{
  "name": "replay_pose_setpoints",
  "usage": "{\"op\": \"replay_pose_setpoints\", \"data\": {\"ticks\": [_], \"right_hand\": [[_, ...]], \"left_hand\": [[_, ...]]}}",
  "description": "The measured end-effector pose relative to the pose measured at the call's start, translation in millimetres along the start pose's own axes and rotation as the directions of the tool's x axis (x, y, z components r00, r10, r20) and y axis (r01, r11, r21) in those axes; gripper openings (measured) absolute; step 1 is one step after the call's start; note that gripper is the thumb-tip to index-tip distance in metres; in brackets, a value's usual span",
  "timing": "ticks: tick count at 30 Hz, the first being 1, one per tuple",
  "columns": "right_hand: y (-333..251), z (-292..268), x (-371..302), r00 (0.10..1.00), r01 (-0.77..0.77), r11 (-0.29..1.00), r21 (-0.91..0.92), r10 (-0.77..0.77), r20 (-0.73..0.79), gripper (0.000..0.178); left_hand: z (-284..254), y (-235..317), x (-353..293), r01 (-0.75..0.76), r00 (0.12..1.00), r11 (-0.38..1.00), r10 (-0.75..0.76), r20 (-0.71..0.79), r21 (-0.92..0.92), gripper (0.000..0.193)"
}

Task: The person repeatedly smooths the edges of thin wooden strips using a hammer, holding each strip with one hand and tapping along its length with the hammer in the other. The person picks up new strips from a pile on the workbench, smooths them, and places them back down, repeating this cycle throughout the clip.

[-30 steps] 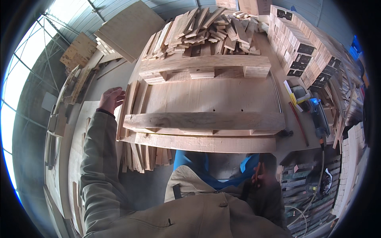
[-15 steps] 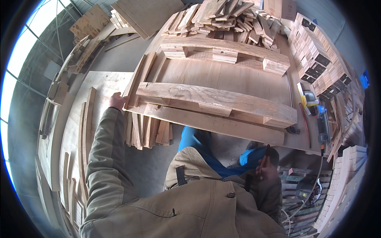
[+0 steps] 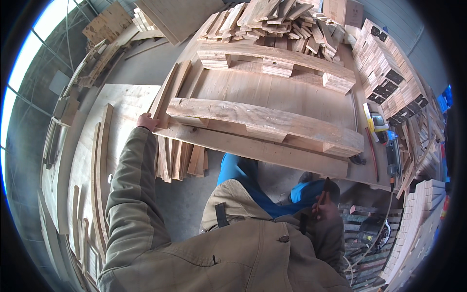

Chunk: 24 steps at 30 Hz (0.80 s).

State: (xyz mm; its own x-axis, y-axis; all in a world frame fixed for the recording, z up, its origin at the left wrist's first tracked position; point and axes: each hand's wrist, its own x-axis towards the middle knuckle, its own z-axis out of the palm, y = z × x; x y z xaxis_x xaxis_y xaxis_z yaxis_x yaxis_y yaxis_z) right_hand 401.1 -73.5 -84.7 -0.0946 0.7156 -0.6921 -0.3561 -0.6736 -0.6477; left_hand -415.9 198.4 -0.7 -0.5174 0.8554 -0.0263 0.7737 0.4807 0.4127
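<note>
My left hand is closed round the near end of a slanting wooden board at the worktable's left corner. Beside it, a second board lies at a similar slant. Directly in front of me is a wooden runner with blocks under it, above a long flat plank at the near edge. Farther back sits a matching runner on blocks. Low at the right, my right hand is closed round a slim dark tool; its kind is unclear.
A heap of short boards covers the far end. Stacked wooden blocks stand at right, near a power tool with a cord. Loose slats hang below the left corner. A side panel carries long strips.
My left hand has shifted slightly right and its fingers now close over the board's end. That board's near end sits a little farther away. My right hand stays low with the tool.
</note>
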Motion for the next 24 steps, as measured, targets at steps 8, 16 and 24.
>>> {"op": "replay_pose_setpoints", "data": {"ticks": [8,16,24], "right_hand": [[-1,2,-1,0.999,-0.031,0.999,0.036,0.031,-0.022,0.054],[4,-14,6,0.997,-0.04,0.999,0.019,0.039,0.067,0.058],[1,-8,1,0.998,-0.014,1.0,0.008,0.013,0.056,0.059]], "left_hand": [[3,-19,15,0.055,0.991,0.971,-0.025,0.129,-0.232,0.021],[3,-20,12,0.07,0.991,0.967,-0.04,0.127,-0.244,0.021],[8,-37,23,-0.05,0.982,0.998,0.044,-0.184,-0.024,0.03]]}}
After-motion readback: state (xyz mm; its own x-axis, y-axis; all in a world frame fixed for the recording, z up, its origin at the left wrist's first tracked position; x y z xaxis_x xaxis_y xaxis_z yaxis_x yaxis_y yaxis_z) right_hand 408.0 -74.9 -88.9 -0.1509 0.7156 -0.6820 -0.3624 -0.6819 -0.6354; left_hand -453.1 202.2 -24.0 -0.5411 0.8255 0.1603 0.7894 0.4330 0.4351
